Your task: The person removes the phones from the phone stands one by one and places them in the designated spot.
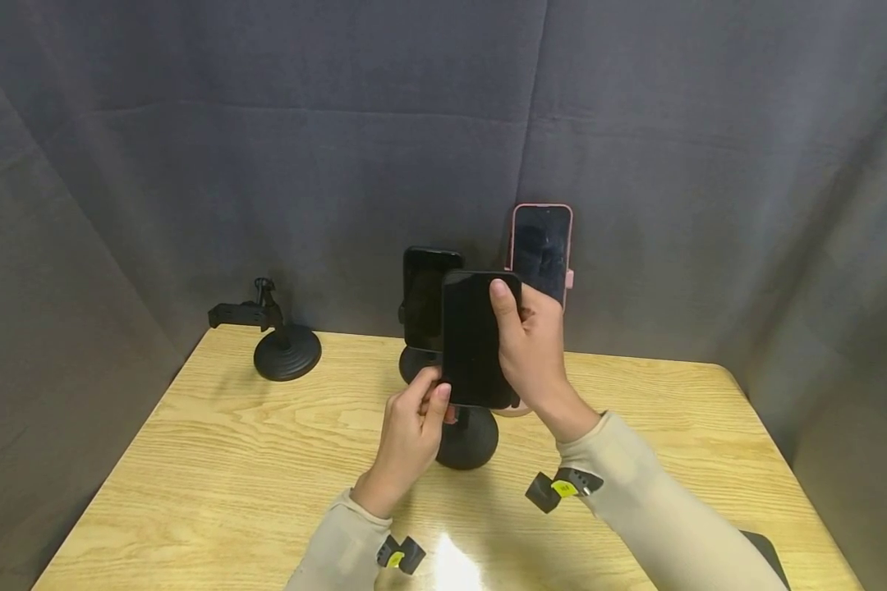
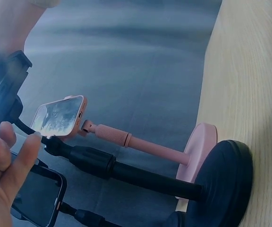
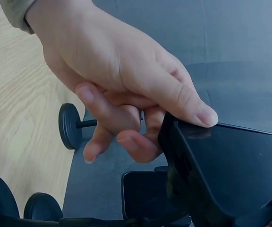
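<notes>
A black phone (image 1: 476, 341) faces me, in the clamp of a black phone stand (image 1: 467, 442) at the middle of the table. My right hand (image 1: 535, 349) grips its right side, thumb on the screen edge and fingers behind. At the lower left corner, my left hand (image 1: 410, 427) pinches the edge of the phone holder (image 2: 6, 97), thumb in front. The left wrist view shows the stand's black pole (image 2: 150, 179) running to a round base. In the right wrist view the right thumb presses the rim of the phone (image 3: 240, 165).
Behind stand a second black phone (image 1: 425, 300) on a black stand and a pink-cased phone (image 1: 541, 246) on a pink stand (image 2: 159, 149). A black stand (image 1: 287, 353) with a bare holder is at the far left. Grey curtains (image 1: 303, 148) surround the wooden table (image 1: 214, 460).
</notes>
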A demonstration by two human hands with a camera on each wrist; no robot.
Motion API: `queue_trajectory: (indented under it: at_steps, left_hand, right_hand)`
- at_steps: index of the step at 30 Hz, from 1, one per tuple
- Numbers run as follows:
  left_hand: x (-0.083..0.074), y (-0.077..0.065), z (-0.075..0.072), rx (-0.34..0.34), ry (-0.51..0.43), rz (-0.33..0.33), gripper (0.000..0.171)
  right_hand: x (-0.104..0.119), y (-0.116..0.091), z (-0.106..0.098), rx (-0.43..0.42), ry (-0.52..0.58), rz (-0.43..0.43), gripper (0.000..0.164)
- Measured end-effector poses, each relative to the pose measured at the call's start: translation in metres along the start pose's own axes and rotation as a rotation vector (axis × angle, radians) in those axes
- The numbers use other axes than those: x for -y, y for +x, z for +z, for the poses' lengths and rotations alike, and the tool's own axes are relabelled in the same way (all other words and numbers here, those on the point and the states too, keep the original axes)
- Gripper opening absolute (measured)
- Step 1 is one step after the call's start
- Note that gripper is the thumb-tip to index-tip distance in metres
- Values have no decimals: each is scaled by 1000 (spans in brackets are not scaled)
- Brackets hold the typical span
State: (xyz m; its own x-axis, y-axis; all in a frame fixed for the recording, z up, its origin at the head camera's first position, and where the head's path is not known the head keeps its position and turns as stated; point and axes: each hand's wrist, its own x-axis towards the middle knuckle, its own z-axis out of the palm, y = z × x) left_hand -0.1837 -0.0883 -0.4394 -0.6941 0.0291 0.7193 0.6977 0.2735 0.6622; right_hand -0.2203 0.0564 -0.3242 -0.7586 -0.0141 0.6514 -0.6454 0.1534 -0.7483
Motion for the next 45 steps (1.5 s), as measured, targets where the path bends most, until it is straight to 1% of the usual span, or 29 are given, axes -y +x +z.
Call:
queue_trajectory:
  at_steps: [3, 10, 13, 18, 22, 27, 31, 34, 37, 45]
  left_hand:
    - [-1, 1, -1, -1, -7, -10, 13]
    - [-2, 1, -1, -1, -30, -19, 10]
    - [-2, 1, -2, -3, -34, -19, 10]
    - [-2, 0, -1, -5, -49, -16, 11]
    - [-2, 0, -1, -5, -59, -14, 12]
    - [-1, 0, 0, -11, -63, -10, 13]
    - [-2, 0, 0, -8, -67, -14, 13]
    - [-2, 0, 0, -10, -78, -24, 13]
    - [-3, 0, 0, -14, -84, -28, 13]
    - [-2, 0, 2, -19, -100, -32, 13]
  right_hand:
    - [-1, 0, 1, -25, 5, 2, 53]
    - [-2, -2, 5, -123, 44, 7, 69]
    - [-3, -3, 6, -150, 39, 1, 69]
    - [-6, -4, 6, -180, 19, -2, 64]
    - [-8, -4, 6, -204, -1, 3, 69]
    - [-9, -4, 6, -218, 4, 14, 73]
    - [-7, -4, 6, -216, 27, 16, 69]
    - [-6, -3, 6, -201, 24, 7, 67]
    - [-6, -3, 6, -198, 11, 0, 68]
    - [-7, -3, 5, -239, 21, 36, 70]
